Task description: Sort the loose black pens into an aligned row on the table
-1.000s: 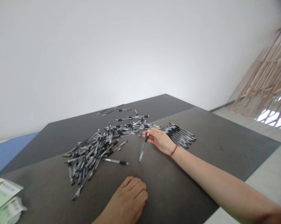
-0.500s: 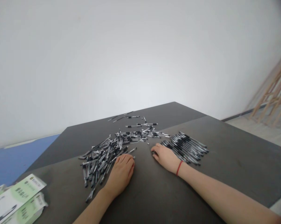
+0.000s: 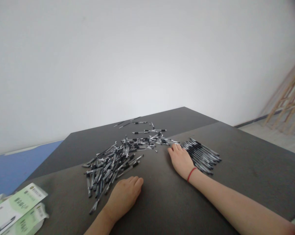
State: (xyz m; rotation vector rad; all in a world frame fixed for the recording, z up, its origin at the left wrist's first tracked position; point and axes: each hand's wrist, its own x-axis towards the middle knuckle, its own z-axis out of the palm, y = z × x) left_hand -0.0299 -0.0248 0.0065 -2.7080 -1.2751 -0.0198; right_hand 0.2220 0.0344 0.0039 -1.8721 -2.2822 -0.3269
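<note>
A loose heap of black and clear pens (image 3: 110,166) lies left of centre on the dark table (image 3: 152,202), with more pens strewn behind it. Just in front of the heap rests my left hand (image 3: 128,194), fingers bent down toward the tabletop; whether they hold anything is hidden. To the right, several pens lie side by side in a slanted row (image 3: 202,155). My right hand (image 3: 180,160), with a red string at the wrist, touches or covers the left edge of that row, its fingers bent and their tips hidden.
White and green pen boxes (image 3: 17,209) are stacked at the near left corner. A few thin refills or pens (image 3: 125,124) lie near the table's back edge. A white wall (image 3: 137,58) stands behind, and a wooden rack (image 3: 288,94) is on the floor at far right.
My left hand has drawn back toward me from the heap, uncovering a pen at its edge. My right hand has moved right and slightly forward, against the row.
</note>
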